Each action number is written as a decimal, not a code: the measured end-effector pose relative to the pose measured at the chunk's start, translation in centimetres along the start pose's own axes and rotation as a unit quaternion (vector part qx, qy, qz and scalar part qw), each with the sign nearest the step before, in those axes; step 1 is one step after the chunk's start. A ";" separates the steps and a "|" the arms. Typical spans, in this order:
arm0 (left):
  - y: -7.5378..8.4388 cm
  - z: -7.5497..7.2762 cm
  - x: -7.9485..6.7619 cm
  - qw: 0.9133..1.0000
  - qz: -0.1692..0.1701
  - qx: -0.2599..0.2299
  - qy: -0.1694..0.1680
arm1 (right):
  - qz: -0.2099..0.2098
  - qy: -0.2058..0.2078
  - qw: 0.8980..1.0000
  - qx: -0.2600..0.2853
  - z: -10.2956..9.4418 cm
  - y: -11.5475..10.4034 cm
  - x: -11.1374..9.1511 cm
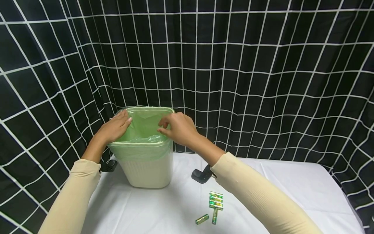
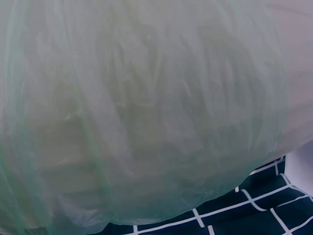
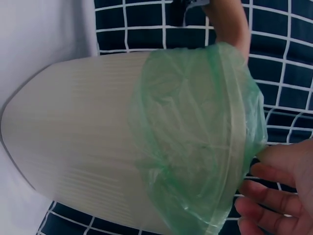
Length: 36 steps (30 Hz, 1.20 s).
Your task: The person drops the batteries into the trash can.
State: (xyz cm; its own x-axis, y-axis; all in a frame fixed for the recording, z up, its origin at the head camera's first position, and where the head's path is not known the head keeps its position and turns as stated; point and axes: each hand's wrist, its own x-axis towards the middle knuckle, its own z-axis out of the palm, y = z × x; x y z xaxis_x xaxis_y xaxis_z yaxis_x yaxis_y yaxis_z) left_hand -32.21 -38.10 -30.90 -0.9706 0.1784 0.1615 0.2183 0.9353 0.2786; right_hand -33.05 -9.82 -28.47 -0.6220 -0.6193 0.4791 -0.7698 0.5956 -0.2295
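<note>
A cream waste bin (image 1: pixel 146 172) stands upright on the table. A thin green bin liner (image 1: pixel 143 125) lines its inside and folds down over the rim. My left hand (image 1: pixel 114 127) rests on the left rim, its fingers fairly straight. At the right rim is my right hand (image 1: pixel 179 128), its fingers bent loosely over the opening and thumb apart. In the right wrist view, that hand's fingers (image 3: pixel 264 196) sit beside the edge of the liner, pinching nothing visible. The left wrist view shows mostly liner, and the left hand is out of sight there.
Several green batteries (image 1: pixel 216 200) lie in a row on the white tablecloth (image 1: pixel 152 211), right of the bin. Below the row are one upright-pointing battery (image 1: pixel 215 216) and one slanted battery (image 1: pixel 202 219). A black gridded curtain (image 1: pixel 222 81) hangs behind and to the left.
</note>
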 end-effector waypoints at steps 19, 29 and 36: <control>-0.1 0.2 0.2 1.000 -0.002 0.003 -0.002 | -0.045 0.080 0.996 0.023 -0.5 0.5 -6.4; -0.3 0.7 -0.2 1.000 -0.006 -0.001 -0.005 | -0.036 0.087 0.995 0.040 0.3 0.5 -10.0; -0.1 0.3 -0.1 1.000 0.007 -0.009 0.014 | -0.021 0.090 0.995 0.040 0.8 1.1 -12.3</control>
State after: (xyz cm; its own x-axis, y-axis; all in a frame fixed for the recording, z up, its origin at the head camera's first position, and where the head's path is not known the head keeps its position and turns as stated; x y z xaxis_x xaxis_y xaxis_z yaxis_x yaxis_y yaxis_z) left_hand -32.21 -38.14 -31.27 -0.9645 0.1824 0.1911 0.2335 0.9270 0.2937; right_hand -26.36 -1.98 -35.23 -0.5595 -0.5365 0.6317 -0.8076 0.5241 -0.2702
